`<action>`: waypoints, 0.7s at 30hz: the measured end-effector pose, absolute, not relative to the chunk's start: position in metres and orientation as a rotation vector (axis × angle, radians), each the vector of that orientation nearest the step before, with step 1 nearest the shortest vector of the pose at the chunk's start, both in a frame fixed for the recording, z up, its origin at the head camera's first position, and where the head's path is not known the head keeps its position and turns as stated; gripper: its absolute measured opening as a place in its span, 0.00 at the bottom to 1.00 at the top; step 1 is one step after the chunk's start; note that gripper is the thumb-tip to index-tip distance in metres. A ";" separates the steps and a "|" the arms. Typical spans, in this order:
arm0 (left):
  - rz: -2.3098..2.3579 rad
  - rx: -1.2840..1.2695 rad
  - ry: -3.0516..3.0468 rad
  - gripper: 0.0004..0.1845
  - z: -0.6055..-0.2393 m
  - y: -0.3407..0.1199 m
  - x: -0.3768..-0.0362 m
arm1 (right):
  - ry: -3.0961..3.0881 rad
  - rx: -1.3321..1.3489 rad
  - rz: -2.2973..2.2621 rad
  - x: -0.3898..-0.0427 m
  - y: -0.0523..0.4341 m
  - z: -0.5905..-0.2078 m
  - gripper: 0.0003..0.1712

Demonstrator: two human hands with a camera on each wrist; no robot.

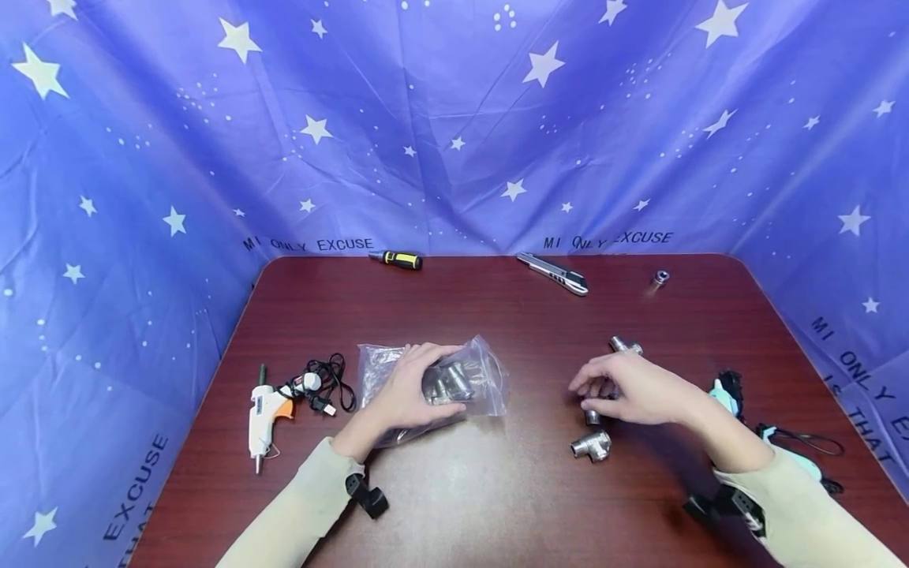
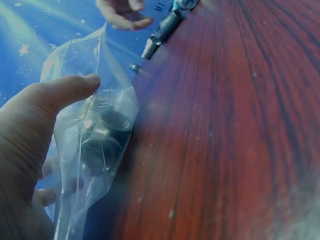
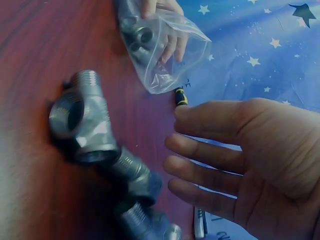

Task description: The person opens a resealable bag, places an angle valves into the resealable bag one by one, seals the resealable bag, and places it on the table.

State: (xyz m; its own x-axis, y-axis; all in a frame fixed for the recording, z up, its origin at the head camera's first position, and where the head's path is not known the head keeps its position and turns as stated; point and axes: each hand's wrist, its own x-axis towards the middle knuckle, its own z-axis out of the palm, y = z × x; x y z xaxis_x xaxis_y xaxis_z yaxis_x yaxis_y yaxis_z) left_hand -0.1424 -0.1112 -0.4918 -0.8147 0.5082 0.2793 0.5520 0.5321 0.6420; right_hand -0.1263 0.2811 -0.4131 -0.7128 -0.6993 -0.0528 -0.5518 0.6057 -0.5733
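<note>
My left hand (image 1: pixel 408 390) grips a clear plastic zip bag (image 1: pixel 491 385) on the left-centre of the table. In the left wrist view the thumb lies on the near side of the bag (image 2: pixel 117 87), with fingers behind it. Metal pipe fittings (image 1: pixel 450 383) show through the plastic. My right hand (image 1: pixel 642 386) hovers over loose fittings on the right, its fingers extended and holding nothing in the right wrist view. A threaded tee fitting (image 3: pixel 95 122) lies nearest the front. Another fitting (image 1: pixel 623 345) sits behind the hand, and one between them is partly hidden.
On the left lies a white glue gun (image 1: pixel 263 418) with a black cord (image 1: pixel 332 379). A screwdriver (image 1: pixel 399 259), a utility knife (image 1: pixel 554 274) and a metal socket (image 1: pixel 661 278) lie along the back. Light-blue corded tools (image 1: pixel 791 454) are partly behind the right arm.
</note>
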 end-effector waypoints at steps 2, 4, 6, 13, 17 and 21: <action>-1.162 -0.936 -2.708 0.48 -0.491 -0.111 -0.143 | 2.554 -1.041 -0.758 -0.120 0.286 -0.414 0.12; -1.154 -0.935 -2.720 0.48 -0.492 -0.111 -0.143 | 2.549 -1.067 -0.755 -0.113 0.289 -0.415 0.12; -1.150 -0.935 -2.720 0.48 -0.492 -0.111 -0.143 | 2.540 -1.084 -0.755 -0.106 0.293 -0.415 0.13; -1.144 -0.937 -2.699 0.47 -0.490 -0.111 -0.141 | 2.555 -1.067 -0.734 -0.090 0.303 -0.416 0.16; -1.142 -0.934 -2.702 0.47 -0.490 -0.112 -0.142 | 2.552 -1.134 -0.732 -0.084 0.304 -0.424 0.17; -1.129 -0.924 -2.718 0.47 -0.491 -0.111 -0.142 | 2.580 -1.137 -0.692 -0.078 0.302 -0.429 0.19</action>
State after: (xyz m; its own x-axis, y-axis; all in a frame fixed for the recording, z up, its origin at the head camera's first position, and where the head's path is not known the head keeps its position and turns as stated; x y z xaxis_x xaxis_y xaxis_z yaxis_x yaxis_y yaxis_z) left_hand -0.1420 -0.1113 -0.4911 -0.8190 0.5070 0.2688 0.5482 0.5530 0.6274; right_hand -0.0781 0.3018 -0.4295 -0.6694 -0.7424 -0.0259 -0.6299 0.5858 -0.5099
